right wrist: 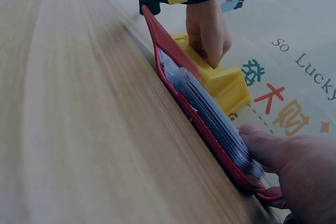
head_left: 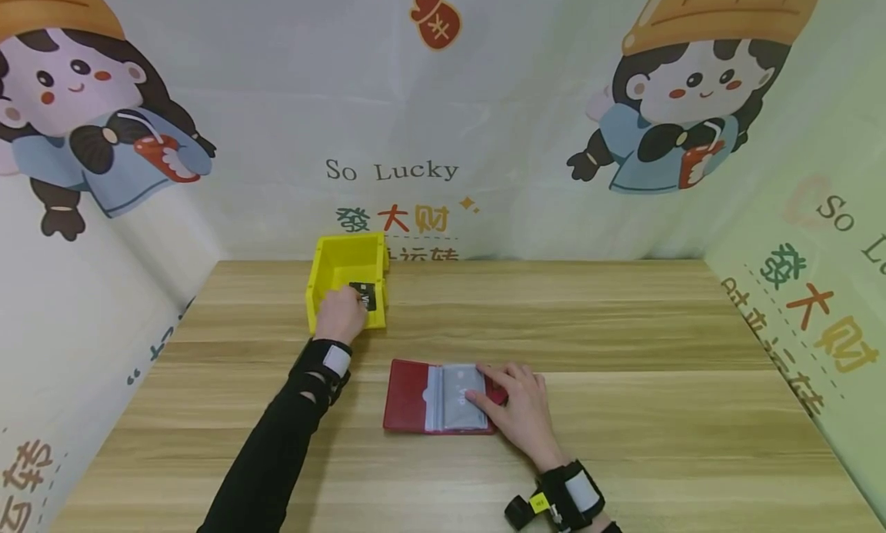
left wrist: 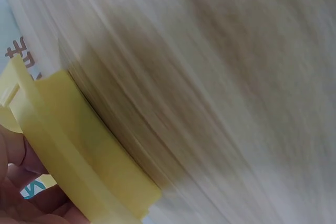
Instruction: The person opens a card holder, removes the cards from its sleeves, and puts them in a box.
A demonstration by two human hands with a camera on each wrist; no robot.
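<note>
My left hand (head_left: 341,315) reaches into the yellow bin (head_left: 383,275) at the back of the table. Its curled fingers pinch a black card (head_left: 367,296) with pale lettering, which shows beside the fingertips; in the left wrist view the bin wall (left wrist: 79,145) partly covers the fingers (left wrist: 52,200). A red card holder (head_left: 404,398) lies spread on the table, its clear plastic sleeves (head_left: 460,398) facing up. Holding its right side is my right hand (head_left: 522,414), thumb on the sleeves and other fingers at the red cover's edge. Seen side-on in the right wrist view, the sleeves (right wrist: 210,114) form a thick stack.
The wood-grain table (head_left: 623,348) runs back to a printed backdrop (head_left: 519,118) with cartoon figures and lettering. Similar printed sheets flank it on the left and right. The bin stands near the table's rear edge, behind and left of the card holder.
</note>
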